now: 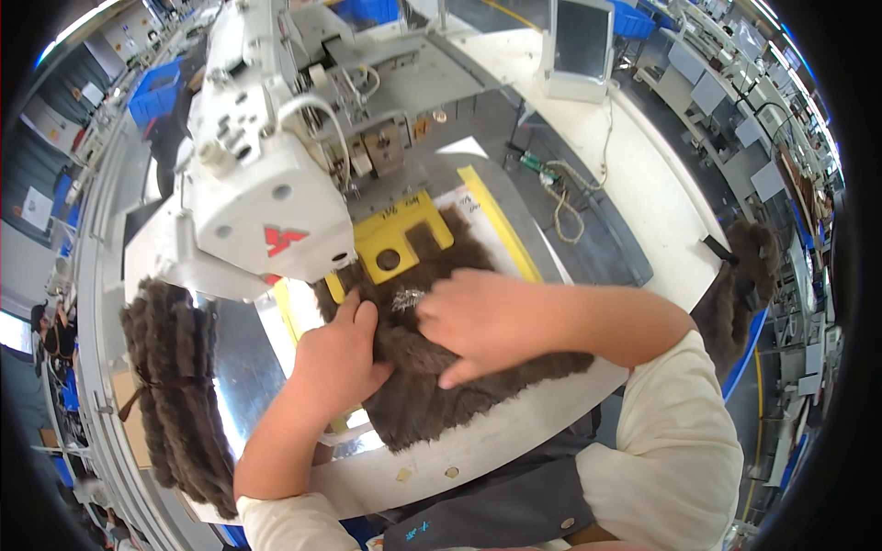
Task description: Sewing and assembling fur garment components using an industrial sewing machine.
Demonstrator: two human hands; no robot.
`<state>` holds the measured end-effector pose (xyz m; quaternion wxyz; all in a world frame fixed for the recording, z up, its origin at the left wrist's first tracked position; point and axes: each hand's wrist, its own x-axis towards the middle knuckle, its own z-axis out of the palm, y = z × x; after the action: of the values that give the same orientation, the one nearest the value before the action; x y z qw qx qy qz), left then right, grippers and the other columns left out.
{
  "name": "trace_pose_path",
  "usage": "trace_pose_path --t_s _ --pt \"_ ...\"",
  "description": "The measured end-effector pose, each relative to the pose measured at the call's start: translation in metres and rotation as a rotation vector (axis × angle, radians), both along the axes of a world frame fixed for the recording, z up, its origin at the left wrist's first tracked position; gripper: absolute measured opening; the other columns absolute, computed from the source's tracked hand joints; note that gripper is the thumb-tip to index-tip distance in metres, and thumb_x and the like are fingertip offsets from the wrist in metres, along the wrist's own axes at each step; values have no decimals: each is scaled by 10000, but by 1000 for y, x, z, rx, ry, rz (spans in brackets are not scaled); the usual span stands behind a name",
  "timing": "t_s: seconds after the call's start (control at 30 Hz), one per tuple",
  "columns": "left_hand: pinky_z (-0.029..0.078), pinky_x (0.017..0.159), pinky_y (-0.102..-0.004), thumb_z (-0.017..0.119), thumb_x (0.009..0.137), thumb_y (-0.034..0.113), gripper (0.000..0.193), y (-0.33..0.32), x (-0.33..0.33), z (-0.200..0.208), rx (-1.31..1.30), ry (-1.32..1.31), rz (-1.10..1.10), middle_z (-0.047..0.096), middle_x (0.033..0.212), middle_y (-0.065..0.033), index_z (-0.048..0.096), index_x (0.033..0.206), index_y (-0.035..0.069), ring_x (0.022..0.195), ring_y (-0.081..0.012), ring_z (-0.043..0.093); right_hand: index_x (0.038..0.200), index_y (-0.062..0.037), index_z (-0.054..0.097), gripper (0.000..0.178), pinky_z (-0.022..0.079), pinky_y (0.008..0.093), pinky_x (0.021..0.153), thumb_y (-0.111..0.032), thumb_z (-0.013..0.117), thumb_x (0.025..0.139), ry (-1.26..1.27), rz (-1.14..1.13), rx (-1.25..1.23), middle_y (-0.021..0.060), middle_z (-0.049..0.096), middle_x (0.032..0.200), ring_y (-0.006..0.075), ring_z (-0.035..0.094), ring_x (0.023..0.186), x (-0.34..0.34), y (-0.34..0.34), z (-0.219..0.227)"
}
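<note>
Dark brown fur fabric (432, 404) lies under a yellow template (395, 241) with cutouts, on the bed of a large white sewing machine (266, 197). My left hand (340, 354) rests on the fur's left side, its fingers stretched toward the template's lower left corner and its thumb apart. On the right, my right hand (482, 317) presses on the fur with bent fingers, the thumb spread away from them. A small shiny silvery piece (407, 298) lies on the fur by the right fingertips. Whether those fingers touch it is unclear.
A tied bundle of brown fur strips (175, 395) stands at the left. More fur (735, 298) hangs at the right table edge. Yellow strips (501, 220) flank the template. A screen (581, 46) and a cord (570, 216) are at the far right.
</note>
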<state>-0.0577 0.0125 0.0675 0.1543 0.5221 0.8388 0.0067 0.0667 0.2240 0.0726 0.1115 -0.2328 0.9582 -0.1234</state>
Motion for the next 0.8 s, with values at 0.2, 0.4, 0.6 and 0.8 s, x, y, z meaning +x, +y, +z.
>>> trace_pose_path --t_s 0.2,0.4,0.6,0.8 --pt "581 876 -497 838 728 231 733 -8 6 1 44 -37 86 518 1489 -280 469 1317 0 1072 -474 672 952 10 698 403 551 482 839 -383 752 882 -175 -240 -40 180 675 992 386 678 981 80 11 0" --pt "512 990 -489 829 741 239 782 -18 28 -14 277 19 59 520 1502 -248 509 1442 106 1169 -437 627 996 7 671 414 563 507 769 -387 734 887 -232 -412 -12 203 710 873 409 705 899 127 7 2" --pt "414 1044 -500 849 670 191 635 -22 90 -1 496 105 -265 619 1315 -106 653 1271 130 1234 -323 567 997 -15 593 421 544 515 725 -403 730 909 -153 -311 -246 217 696 831 431 694 851 129 -22 11" --pt "458 988 -431 716 752 112 375 -60 109 10 590 126 -325 688 1042 -56 713 1127 108 1069 -263 652 1112 -16 640 482 535 462 693 -464 708 948 -194 -136 -610 163 693 806 368 691 782 115 -46 14"
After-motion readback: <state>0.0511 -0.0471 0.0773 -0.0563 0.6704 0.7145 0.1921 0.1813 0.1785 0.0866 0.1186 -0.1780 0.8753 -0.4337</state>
